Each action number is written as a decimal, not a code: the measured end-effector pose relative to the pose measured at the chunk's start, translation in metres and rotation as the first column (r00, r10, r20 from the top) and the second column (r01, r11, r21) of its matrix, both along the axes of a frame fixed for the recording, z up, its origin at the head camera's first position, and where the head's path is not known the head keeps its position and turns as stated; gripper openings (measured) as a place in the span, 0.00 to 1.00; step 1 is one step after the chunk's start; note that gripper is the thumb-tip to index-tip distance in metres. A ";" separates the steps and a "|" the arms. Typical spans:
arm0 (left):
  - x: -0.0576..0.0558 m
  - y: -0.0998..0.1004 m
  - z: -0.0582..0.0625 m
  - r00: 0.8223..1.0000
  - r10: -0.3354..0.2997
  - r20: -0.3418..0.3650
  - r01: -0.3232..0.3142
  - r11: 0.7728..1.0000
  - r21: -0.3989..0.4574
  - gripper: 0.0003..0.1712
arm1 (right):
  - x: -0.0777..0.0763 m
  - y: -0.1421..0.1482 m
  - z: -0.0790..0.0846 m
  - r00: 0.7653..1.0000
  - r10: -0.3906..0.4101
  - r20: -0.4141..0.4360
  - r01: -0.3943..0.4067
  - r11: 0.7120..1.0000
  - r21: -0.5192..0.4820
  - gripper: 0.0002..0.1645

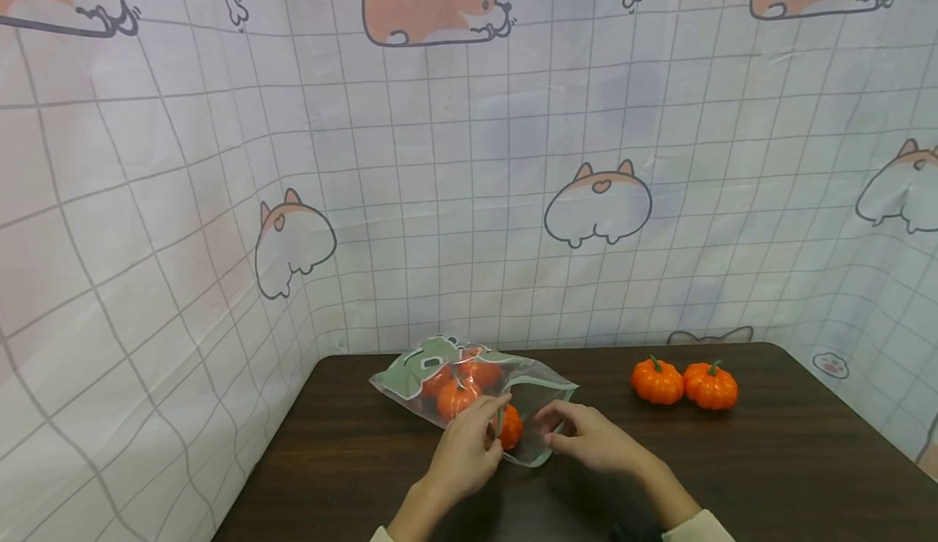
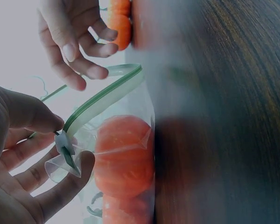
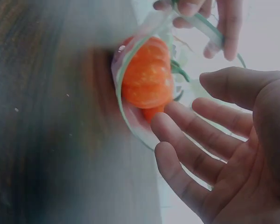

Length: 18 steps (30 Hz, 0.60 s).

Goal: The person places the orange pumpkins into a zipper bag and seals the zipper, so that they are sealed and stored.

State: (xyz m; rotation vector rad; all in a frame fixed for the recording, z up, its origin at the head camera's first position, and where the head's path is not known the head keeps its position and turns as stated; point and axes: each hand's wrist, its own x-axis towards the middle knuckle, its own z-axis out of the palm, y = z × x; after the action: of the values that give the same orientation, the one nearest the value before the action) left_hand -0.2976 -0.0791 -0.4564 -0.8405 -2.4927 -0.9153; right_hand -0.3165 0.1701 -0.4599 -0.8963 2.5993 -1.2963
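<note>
A clear zip bag (image 1: 538, 399) with a green printed patch lies on the table, its mouth gaping toward me. Several small orange pumpkins (image 1: 456, 398) are inside, one of them (image 3: 147, 74) close to the opening. My left hand (image 1: 465, 448) pinches the bag's rim by the white zip slider (image 2: 64, 143), thumb against fingers. At the right side of the mouth is my right hand (image 1: 597, 439), its fingers loosely bent and holding nothing. In the right wrist view its fingertips (image 3: 164, 126) are near the rim; whether they touch it I cannot tell.
Two more orange pumpkins, one (image 1: 657, 381) beside the other (image 1: 711, 386), sit at the back right of the dark wooden table (image 1: 330, 461). A white gridded curtain (image 1: 454, 200) with cartoon dogs hangs behind the table and along its sides.
</note>
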 end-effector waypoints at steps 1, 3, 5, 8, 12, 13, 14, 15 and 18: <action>0.000 0.000 0.000 1.000 0.000 -0.001 0.000 1.000 -0.001 0.37 | 0.000 0.001 0.001 1.000 -0.003 0.004 0.003 1.000 -0.007 0.20; -0.001 0.000 0.000 1.000 -0.002 0.002 0.002 1.000 -0.002 0.37 | 0.000 0.004 0.004 1.000 -0.015 0.017 0.015 1.000 -0.021 0.20; -0.001 -0.001 -0.001 1.000 -0.001 0.004 0.001 1.000 -0.004 0.36 | -0.001 0.007 0.006 0.999 -0.030 0.028 0.031 0.999 -0.032 0.20; -0.002 -0.001 -0.001 1.000 -0.001 -0.005 0.001 1.000 -0.005 0.36 | -0.002 0.013 0.009 0.998 -0.057 0.029 0.058 0.997 -0.044 0.20; -0.002 -0.002 -0.002 0.999 -0.007 -0.033 0.007 1.000 -0.006 0.36 | -0.004 0.022 0.014 0.996 -0.084 0.029 0.086 0.994 -0.069 0.19; -0.002 -0.002 -0.002 0.999 -0.009 -0.036 0.009 1.000 -0.005 0.36 | -0.004 0.025 0.015 0.995 -0.092 0.030 0.094 0.993 -0.076 0.19; -0.002 -0.002 -0.002 0.999 -0.011 -0.038 0.010 1.000 -0.006 0.36 | -0.005 0.027 0.016 0.994 -0.103 0.029 0.105 0.991 -0.081 0.19; -0.002 -0.002 -0.002 0.999 -0.011 -0.042 0.011 1.000 -0.007 0.36 | -0.005 0.030 0.017 0.993 -0.117 0.024 0.119 0.989 -0.085 0.19; -0.002 -0.003 -0.001 0.999 -0.011 -0.033 0.011 1.000 -0.009 0.36 | -0.006 0.038 0.020 0.986 -0.166 0.008 0.166 0.982 -0.090 0.19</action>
State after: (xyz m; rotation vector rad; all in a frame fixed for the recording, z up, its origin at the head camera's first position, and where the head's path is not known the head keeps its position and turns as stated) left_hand -0.2995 -0.0817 -0.4576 -0.8660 -2.4674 -0.8878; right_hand -0.3226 0.2079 -0.4400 -0.7035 2.6832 -1.4656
